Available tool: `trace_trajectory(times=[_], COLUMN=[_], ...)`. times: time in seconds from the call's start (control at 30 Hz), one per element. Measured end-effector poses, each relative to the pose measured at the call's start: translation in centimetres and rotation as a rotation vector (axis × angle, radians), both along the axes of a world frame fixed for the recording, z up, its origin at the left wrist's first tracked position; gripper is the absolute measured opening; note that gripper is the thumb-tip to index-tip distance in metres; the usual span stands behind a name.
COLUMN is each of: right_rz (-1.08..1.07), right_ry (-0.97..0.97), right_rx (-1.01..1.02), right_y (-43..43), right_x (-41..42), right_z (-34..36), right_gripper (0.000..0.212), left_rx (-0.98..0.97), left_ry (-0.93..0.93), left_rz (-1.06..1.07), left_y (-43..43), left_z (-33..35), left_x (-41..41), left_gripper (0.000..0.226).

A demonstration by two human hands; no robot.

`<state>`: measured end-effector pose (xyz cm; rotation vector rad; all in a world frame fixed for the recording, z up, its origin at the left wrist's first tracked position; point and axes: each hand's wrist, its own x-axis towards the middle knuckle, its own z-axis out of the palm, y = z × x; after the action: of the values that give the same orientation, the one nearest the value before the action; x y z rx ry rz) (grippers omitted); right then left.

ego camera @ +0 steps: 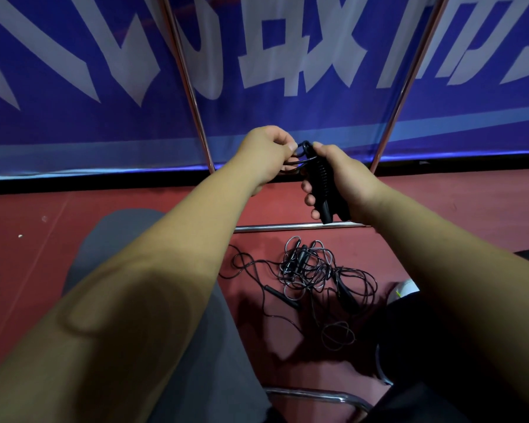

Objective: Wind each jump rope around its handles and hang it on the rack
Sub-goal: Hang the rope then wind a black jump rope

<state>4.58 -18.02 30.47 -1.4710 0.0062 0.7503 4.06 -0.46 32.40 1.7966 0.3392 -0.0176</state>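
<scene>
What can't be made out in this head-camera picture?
Head view:
- Shiny metal rack poles: tops cut off by the upper edge; no hooks visible.
- Tangled black and grey jump ropes on the red floor: too knotted to count.
- Black ribbed handles: the right hand covers them; number unclear.
- Black cord loops: ends hidden under the left hand.

two hands (266, 157) (345, 181), one wound rope (318, 178), one tangled pile (312, 270), two poles (190, 87) (409, 87)

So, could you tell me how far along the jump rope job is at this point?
Done: no rope hangs on the rack poles in view. In hand: the right hand grips one rope's handles, cord coiled round them, while the left hand pinches the loose loops. Left: hanging it, then the tangle of ropes on the floor.
</scene>
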Motion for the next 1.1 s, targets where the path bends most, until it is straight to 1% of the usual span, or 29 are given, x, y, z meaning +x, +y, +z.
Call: trace_trajectory(times=[0.1,0.23,0.27,0.37,0.4,0.57,0.67,0.73,0.83,0.93,0.97,1.0,1.1], right_rz=[0.014,0.004,-0.001,-0.006,-0.005,0.002,0.024,0.019,-0.008,-0.008,-0.006,-0.004,0.000], right_ry=[0.011,0.023,0.022,0.029,0.029,0.030,0.020,0.013,0.003,0.017,0.018,0.015,0.009], right_rx=[0.028,0.038,0.040,0.048,0.045,0.035,0.020,0.023,0.024,0.019,0.014,0.008,-0.003], right_y=[-0.07,-0.15,-0.18,-0.15,-0.14,-0.27,-0.12,0.02,0.01,-0.01,0.01,0.03,0.09], right_x=[0.07,0.17,0.19,0.22,0.24,0.35,0.32,0.27,0.44,0.60,0.58,0.54,0.47], right_z=[0.01,0.03,-0.04,-0.10,-0.08,-0.18,-0.24,-0.13,0.10,0.27,0.25,0.24,0.21], right_gripper=[0.054,0.055,0.055,0.056,0.056,0.058,0.066,0.064,0.057,0.053,0.053,0.052,0.053], left_rx=[-0.006,0.088,0.080,-0.050,-0.066,-0.117,-0.074,-0.087,-0.187,-0.174,-0.164,-0.166,-0.153], left_ry=[-0.003,-0.030,-0.040,-0.038,-0.037,-0.008,-0.012,-0.021,-0.040,-0.050,-0.052,-0.056,-0.057], left_rz=[-0.026,-0.044,-0.053,-0.089,-0.096,-0.068,-0.037,-0.036,-0.015,-0.009,-0.008,-0.002,0.042], left_y=[-0.13,-0.16,-0.18,-0.14,-0.12,-0.34,-0.66,-0.69,-0.63,-0.51,-0.44,-0.42,-0.57], left_z=[-0.03,0.03,0.04,-0.09,-0.03,0.23,0.16,0.22,0.21,0.17,0.17,0.26,0.29], left_x=[-0.06,-0.01,-0.04,-0.04,-0.07,-0.12,-0.26,-0.29,-0.14,-0.26,-0.33,-0.43,-0.07], left_gripper=[0.011,0.007,0.006,0.010,0.011,0.005,0.003,0.005,0.009,0.029,0.031,0.030,0.011])
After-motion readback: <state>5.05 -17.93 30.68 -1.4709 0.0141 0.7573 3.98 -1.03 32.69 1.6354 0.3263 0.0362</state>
